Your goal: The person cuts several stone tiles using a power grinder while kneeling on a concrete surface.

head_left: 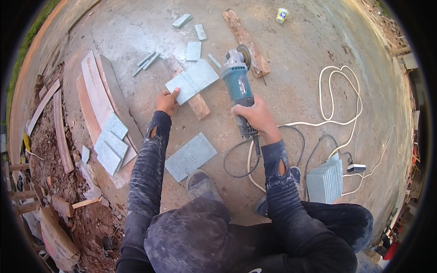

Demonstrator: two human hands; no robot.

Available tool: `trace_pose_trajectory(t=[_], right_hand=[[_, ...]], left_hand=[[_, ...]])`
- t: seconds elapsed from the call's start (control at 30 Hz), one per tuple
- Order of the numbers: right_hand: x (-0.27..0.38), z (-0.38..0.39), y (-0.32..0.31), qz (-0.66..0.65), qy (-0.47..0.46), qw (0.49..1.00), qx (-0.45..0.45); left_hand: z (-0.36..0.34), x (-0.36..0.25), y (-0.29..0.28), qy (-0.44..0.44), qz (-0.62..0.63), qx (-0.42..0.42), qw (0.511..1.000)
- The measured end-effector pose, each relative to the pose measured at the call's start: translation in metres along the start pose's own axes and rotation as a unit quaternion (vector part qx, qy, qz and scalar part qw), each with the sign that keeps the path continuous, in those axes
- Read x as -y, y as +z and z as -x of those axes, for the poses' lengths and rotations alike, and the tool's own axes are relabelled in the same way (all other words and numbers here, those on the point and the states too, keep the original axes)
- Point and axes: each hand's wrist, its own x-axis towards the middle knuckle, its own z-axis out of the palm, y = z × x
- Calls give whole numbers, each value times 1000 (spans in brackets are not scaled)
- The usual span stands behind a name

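My right hand (259, 116) is wrapped round the black grip of a teal angle grinder (238, 86). The grinder's cutting disc (244, 56) points away from me, to the right of a pale green stone tile (200, 77). That tile rests across a short wooden board (199, 107) and has a line across it. My left hand (168, 101) pinches its near left corner, thumb on top; the other fingers are partly hidden. Another pale tile (191, 157) lies on the ground near my foot.
Cut tile pieces (193, 51) and thin strips (146, 63) lie beyond the board. A longer plank (246, 42) and a cup (282, 15) are farther off. Stacked tiles (324, 182), a power socket (356, 168) and a looping cream cord (324, 91) are at right. Curved planks (98, 86) lie left.
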Motion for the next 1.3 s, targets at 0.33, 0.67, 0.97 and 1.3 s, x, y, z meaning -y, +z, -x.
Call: trace_pose_trajectory(t=[0.33, 0.67, 0.97, 1.3], right_hand=[[10, 3, -3, -5, -9, 1000, 15], [3, -1, 8, 52, -5, 999, 6], [2, 0, 8, 24, -1, 999, 25], [-7, -15, 14, 54, -14, 998, 31]], left_hand=[[4, 9, -5, 13, 119, 74, 990], [6, -7, -1, 19, -13, 89, 996], [-12, 9, 18, 197, -194, -67, 959], [-4, -2, 31, 148, -119, -64, 980]])
